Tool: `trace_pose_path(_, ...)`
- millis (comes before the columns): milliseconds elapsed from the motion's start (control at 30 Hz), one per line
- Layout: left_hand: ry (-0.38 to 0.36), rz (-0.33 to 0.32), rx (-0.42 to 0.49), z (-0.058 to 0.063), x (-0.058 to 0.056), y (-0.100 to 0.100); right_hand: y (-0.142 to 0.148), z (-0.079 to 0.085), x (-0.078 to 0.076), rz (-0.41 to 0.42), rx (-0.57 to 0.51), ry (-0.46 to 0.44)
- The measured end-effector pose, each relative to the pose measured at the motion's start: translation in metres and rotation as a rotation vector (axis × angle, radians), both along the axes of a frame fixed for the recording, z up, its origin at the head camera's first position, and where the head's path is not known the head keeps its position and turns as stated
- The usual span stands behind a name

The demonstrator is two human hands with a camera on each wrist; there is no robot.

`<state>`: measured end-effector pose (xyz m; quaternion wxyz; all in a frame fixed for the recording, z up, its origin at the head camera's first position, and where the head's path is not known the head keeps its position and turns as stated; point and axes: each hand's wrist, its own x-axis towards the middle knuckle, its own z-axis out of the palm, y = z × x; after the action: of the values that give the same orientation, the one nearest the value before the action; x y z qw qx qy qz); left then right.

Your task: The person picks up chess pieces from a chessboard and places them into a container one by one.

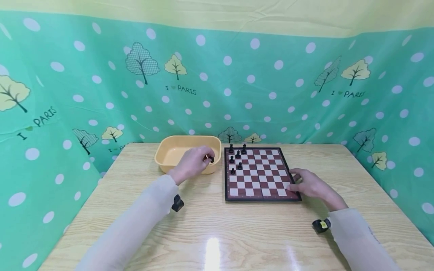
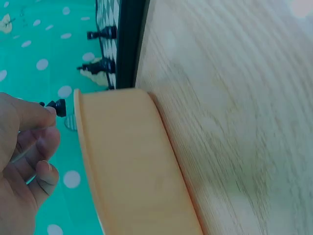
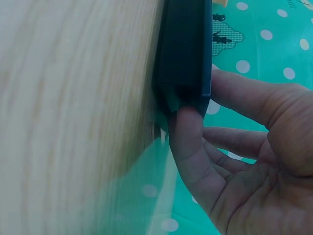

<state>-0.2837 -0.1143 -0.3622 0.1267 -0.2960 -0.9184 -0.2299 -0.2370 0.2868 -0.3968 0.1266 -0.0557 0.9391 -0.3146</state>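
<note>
Between thumb and fingertips, my left hand (image 1: 194, 162) pinches a small black chess piece (image 2: 60, 107). It holds the piece over the right rim of a yellow plastic basin (image 1: 184, 169), just left of the chessboard (image 1: 259, 177). The piece's exact kind is partly hidden by the fingers. At the board's right edge, my right hand (image 1: 310, 183) grips the side, thumb on top and index finger against the edge below. Several black chess pieces stand upright at the board's far left, among them a tall piece (image 1: 244, 149) and a pawn (image 1: 233, 171).
A light wood-grain table (image 1: 210, 222) carries the basin and the board side by side near its far edge. Behind them hangs a green cloth (image 1: 230, 94) with white dots and tree prints. A dark camera (image 1: 320, 226) is worn at the right wrist.
</note>
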Motion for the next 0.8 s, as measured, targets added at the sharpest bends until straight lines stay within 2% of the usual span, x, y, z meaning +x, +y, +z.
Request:
trace_pose_path(233,-0.066,0.031,0.005,-0.006,-0.016,-0.005,0.001,-0.001,0.0,0.002,-0.001,0.002)
trace_pose_path(533,-0.171,0.018,-0.04,-0.016,-0.043,-0.011,0.0,-0.001,-0.002,0.007,0.013,0.014)
trace_pose_path(800,-0.256,0.026,-0.067,-0.019,-0.055,-0.009,0.0,-0.001,-0.003,-0.003,0.01,-0.001)
